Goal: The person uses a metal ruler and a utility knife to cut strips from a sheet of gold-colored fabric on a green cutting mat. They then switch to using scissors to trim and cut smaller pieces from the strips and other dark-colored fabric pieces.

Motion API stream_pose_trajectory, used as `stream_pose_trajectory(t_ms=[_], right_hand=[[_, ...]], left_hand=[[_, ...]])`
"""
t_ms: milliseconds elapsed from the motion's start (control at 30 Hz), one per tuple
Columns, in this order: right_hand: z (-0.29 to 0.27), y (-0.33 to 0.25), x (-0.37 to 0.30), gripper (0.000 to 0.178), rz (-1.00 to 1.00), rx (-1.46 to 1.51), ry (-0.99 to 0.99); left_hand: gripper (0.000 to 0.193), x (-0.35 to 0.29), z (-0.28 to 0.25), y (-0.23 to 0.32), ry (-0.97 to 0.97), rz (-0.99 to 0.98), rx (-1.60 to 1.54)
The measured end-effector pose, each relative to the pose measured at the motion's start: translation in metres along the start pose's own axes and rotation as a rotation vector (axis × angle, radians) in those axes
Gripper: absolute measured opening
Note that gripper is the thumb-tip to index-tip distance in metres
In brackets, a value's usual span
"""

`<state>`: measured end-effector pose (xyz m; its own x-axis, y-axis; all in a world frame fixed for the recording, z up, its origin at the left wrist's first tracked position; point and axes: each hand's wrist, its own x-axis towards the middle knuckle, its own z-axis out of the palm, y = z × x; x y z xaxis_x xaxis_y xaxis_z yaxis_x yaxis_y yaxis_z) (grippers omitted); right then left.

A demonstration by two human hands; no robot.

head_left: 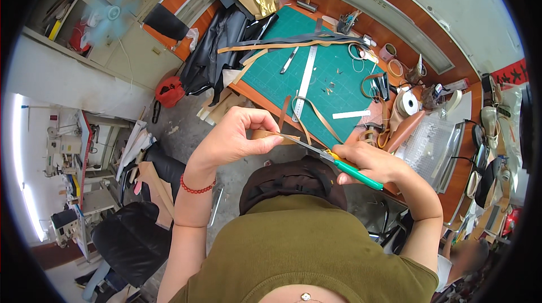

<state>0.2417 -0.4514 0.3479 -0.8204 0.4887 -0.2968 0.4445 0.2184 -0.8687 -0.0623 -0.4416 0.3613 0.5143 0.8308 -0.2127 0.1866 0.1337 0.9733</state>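
My left hand (240,138), with a red bead bracelet at its wrist, pinches a narrow tan leather strip (261,134) between thumb and fingers in front of my body. In my right hand (370,162) is a pair of scissors (359,175) with green and yellow handles. The blades point left and meet the strip by my left fingertips. Whether they are cutting into it I cannot tell. My right fingers partly cover the handles. Both hands are held up, just off the near edge of the worktable.
A green cutting mat (262,80) covers much of the table, bearing a metal ruler (305,80), a craft knife (289,59) and long leather strips (282,44). Toward the right are a white spool (407,103) and tools. A black chair (132,243) stands at left.
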Motion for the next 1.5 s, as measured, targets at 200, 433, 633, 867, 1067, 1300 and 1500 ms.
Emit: stream_pose_trajectory(t_ms=[200,433,633,867,1067,1300,1500], right_hand=[[0.001,0.005,-0.004,0.062,0.002,-0.045,0.011],[0.007,0.005,-0.009,0.054,-0.025,-0.116,0.143],[0.027,0.012,0.003,0.049,-0.045,0.113,0.292],[0.038,0.024,0.014,0.049,-0.218,0.371,0.167],[0.017,0.023,0.000,0.057,-0.160,0.159,0.047],[0.015,0.014,-0.005,0.056,-0.076,0.012,0.109],[0.032,0.013,0.001,0.053,-0.088,0.274,0.358]], left_hand=[[0.013,-0.001,-0.004,-0.002,-0.081,0.015,0.042],[0.013,-0.002,-0.001,0.002,-0.085,-0.048,0.030],[0.016,0.004,0.015,-0.005,0.027,0.066,-0.274],[0.016,0.001,0.009,0.001,-0.041,0.082,-0.190],[0.014,0.002,0.003,0.006,-0.082,0.069,-0.019],[0.015,0.002,0.000,0.006,-0.100,0.045,-0.005],[0.012,0.001,0.011,0.005,-0.060,0.024,-0.371]])
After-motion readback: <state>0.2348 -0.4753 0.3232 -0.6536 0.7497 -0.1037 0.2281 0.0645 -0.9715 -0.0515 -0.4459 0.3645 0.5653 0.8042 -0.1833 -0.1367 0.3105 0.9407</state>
